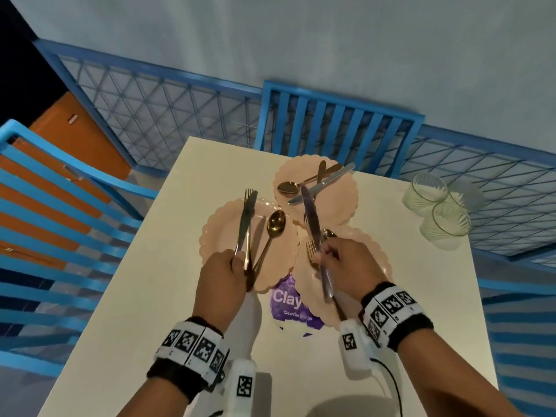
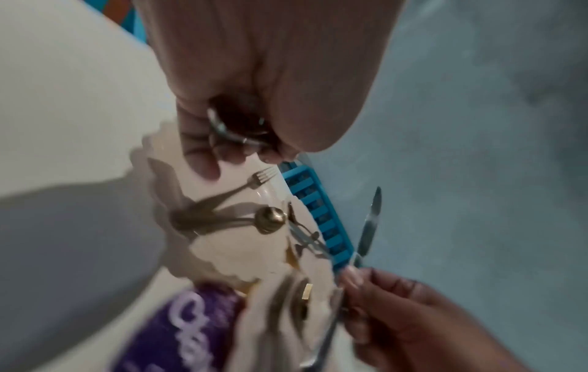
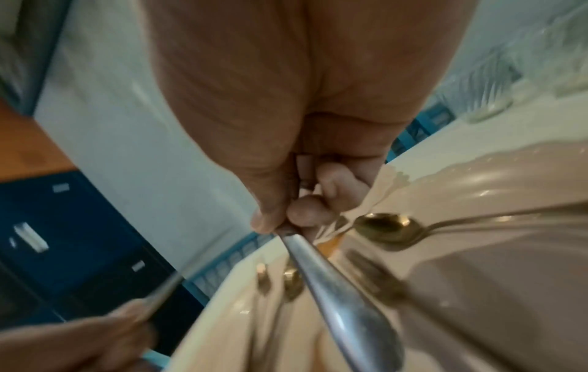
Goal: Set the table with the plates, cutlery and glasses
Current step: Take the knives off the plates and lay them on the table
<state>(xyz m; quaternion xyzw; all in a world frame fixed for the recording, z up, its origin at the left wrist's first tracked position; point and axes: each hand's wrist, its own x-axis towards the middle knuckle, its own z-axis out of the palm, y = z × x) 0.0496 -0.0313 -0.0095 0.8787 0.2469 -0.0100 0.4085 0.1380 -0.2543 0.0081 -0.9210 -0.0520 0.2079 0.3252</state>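
Head view looks down on a cream table (image 1: 144,296) with three pink scalloped plates clustered near its middle. Over the left plate (image 1: 216,233) the left hand (image 1: 221,273) has its fingers curled round the handle of a silver knife (image 1: 245,224), blade pointing to the far side and raised off the plate. A gold fork (image 1: 248,206) and a gold spoon (image 1: 272,233) lie on that plate just beside the hand; whether the fingers also touch them cannot be told.

The right hand (image 1: 346,266) pinches a second silver knife (image 1: 313,227) partway along it, thumb against fingers, blade tilted up and away over the near right plate (image 1: 376,260). Another gold fork (image 1: 311,251) and a spoon lie on this plate, mostly hidden by the hand.

On the far plate (image 1: 346,206) rest a gold spoon (image 1: 287,188), a third knife (image 1: 322,185) and one more gold piece, crossed over each other. Three ribbed glasses (image 1: 436,206) stand together at the far right of the table, touching. A purple sticker (image 1: 288,302) shows between the near plates. Blue slatted chairs (image 1: 337,124) stand at the far and left sides.
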